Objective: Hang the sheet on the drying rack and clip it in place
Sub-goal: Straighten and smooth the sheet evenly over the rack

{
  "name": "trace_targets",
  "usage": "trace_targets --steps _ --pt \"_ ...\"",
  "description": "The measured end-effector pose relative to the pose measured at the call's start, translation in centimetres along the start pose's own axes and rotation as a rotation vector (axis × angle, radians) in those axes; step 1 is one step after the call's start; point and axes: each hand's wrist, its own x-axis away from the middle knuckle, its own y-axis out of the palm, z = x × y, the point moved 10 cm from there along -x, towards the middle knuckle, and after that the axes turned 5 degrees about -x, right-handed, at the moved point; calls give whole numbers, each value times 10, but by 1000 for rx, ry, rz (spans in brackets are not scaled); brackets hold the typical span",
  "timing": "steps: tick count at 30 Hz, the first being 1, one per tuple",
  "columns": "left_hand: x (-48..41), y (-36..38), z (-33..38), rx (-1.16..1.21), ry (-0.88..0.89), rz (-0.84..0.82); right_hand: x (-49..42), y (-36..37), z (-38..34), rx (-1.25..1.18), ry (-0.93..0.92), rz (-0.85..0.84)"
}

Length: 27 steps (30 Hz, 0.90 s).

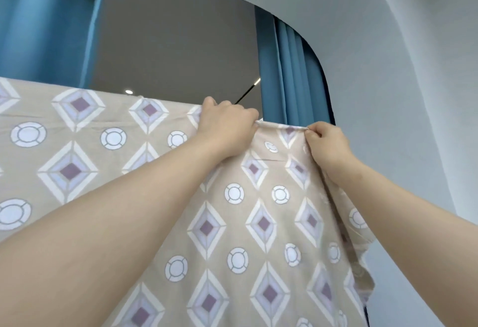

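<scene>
The sheet (160, 150) hangs in front of the blue curtain (292, 80) and spreads well to its left. Its top fold lies over a support that the cloth hides. The left grip (227, 119), just left of the curtain, has its fingers curled over that top fold. The right grip (326, 143), low at the curtain's right edge, pinches the rolled hem between thumb and fingertips. The short stretch of fold between them is taut. The cloth looks thin, soft and limp, light in any one handful, but broad enough that its hanging weight probably drags it sideways off a smooth bar. The folded hem is likely the firmest place to hold, and a clip should bite there through both layers. No clip is in view.
</scene>
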Motion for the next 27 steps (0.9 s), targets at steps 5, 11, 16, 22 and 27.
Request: trace_targets --steps 5,11,16,22,27 --pt "-4 8 4 -34 8 -10 23 28 25 120 24 -304" --pt "-3 18 35 -124 129 -46 18 0 63 268 82 -180" --pt "-2 19 39 -129 55 93 23 -5 75 169 115 -297" --pt "-6 22 49 -42 78 12 17 -33 81 246 47 -101" --pt "-8 12 50 43 -28 110 12 -39 98 130 211 -162"
